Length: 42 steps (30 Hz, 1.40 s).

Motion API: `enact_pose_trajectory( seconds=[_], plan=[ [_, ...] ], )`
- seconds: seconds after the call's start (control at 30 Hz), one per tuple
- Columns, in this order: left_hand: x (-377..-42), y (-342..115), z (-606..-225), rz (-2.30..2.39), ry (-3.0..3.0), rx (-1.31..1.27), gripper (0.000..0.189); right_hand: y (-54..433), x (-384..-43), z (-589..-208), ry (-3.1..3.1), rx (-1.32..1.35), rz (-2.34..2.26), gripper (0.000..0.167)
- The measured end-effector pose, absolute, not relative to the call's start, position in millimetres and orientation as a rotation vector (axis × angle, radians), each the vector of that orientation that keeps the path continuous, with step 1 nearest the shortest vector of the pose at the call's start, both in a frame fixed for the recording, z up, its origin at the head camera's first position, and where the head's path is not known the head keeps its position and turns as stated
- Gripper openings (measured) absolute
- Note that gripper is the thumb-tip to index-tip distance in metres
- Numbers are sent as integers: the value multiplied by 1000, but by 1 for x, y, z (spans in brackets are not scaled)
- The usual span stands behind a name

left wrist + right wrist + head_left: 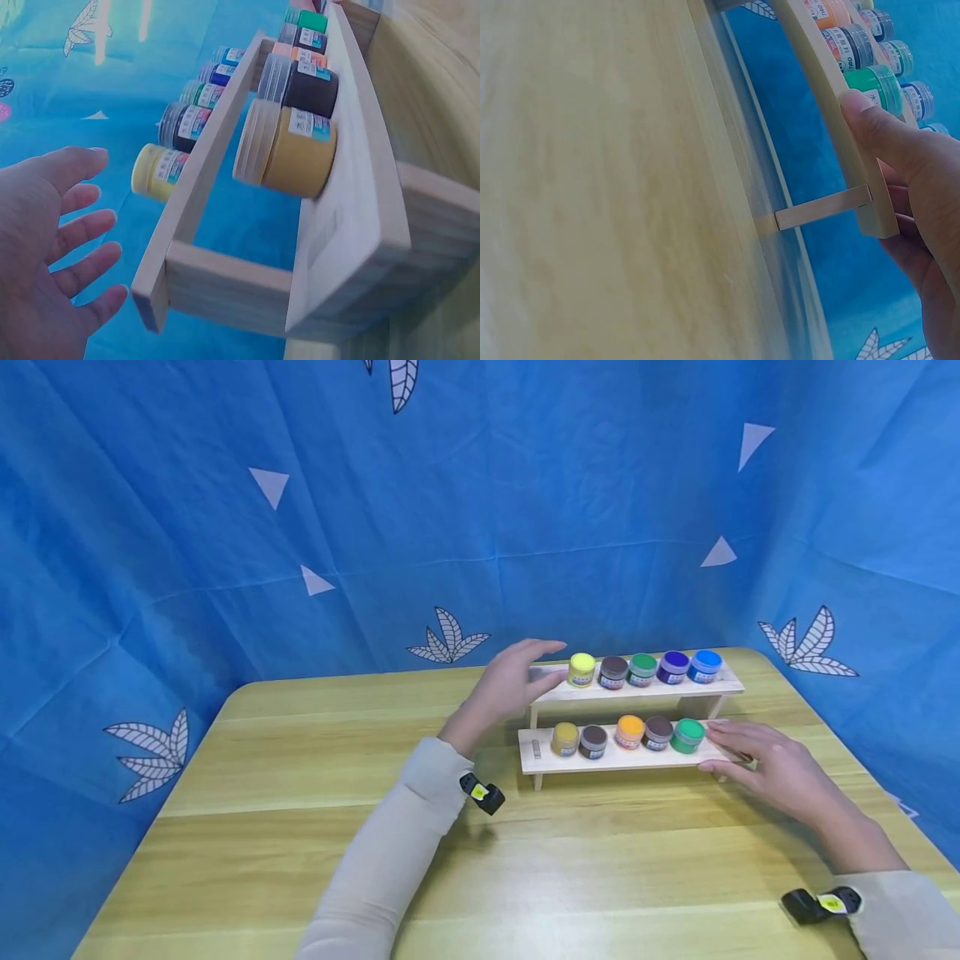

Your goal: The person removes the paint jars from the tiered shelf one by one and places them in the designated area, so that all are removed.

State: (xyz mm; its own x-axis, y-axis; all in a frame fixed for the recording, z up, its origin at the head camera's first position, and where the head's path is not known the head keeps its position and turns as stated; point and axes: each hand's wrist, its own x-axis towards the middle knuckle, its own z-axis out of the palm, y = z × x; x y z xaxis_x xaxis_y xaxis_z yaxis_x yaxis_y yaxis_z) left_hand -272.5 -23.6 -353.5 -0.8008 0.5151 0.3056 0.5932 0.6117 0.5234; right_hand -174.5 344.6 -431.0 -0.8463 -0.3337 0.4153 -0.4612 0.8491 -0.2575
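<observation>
We find the left hand (pixel 512 681), fingers spread, nearer the upright yellow jar (pixel 581 671), just rightward on the upper shelf (pixel 727 683); the right hand (pixel 780 772) grips the lower shelf (pixel 540 763) at its right end.

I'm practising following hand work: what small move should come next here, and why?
Probably bring the left hand onto the bare left end of the upper shelf, beside the yellow jar. That hand is open and close to both, while the right hand grips the right end of the lower shelf, so this would likely give support at both sides.
</observation>
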Motion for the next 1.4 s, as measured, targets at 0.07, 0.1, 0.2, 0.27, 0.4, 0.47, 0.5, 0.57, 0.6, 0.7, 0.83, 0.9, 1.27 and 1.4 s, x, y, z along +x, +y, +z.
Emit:
enact_pose_trajectory(
  seconds=[0.07, 0.1, 0.2, 0.27, 0.4, 0.47, 0.5, 0.57, 0.6, 0.7, 0.83, 0.9, 1.27, 1.4],
  plan=[
    [-275, -19, -354, -949, -2722, -935, 50, 344, -175, -431, -2662, 599, 497, 56],
    [-276, -17, -354, -950, -2731, -936, 50, 344, -175, -431, -2666, 596, 498, 56],
    [-278, -10, -354, -938, -2767, -930, 53, 344, -174, -431, -2677, 584, 505, 57],
    [-279, -6, -354, -928, -2788, -929, 53, 344, -173, -431, -2677, 580, 508, 58],
    [-281, 2, -353, -895, -2826, -913, 55, 345, -174, -433, -2656, 592, 497, 57],
    [-282, 6, -352, -876, -2839, -908, 56, 346, -173, -433, -2658, 587, 495, 58],
    [-282, 8, -352, -861, -2844, -903, 56, 346, -173, -433, -2659, 585, 495, 58],
    [-283, 12, -353, -835, -2852, -892, 55, 346, -173, -433, -2659, 583, 501, 58],
    [-283, 13, -353, -821, -2858, -882, 54, 346, -173, -433, -2660, 583, 502, 58],
    [-284, 16, -355, -823, -2871, -845, 52, 346, -173, -433, -2660, 586, 505, 59],
    [-284, 16, -358, -903, -2868, -811, 50, 346, -173, -434, -2664, 582, 498, 59],
    [-284, 15, -358, -954, -2855, -805, 49, 345, -173, -434, -2664, 582, 499, 59],
    [-282, -8, -359, -1270, -2688, -866, 44, 346, -174, -435, -2623, 617, 503, 58],
    [-282, -19, -359, -1266, -2661, -842, 44, 345, -172, -432, -2672, 591, 507, 58]
  ],
)
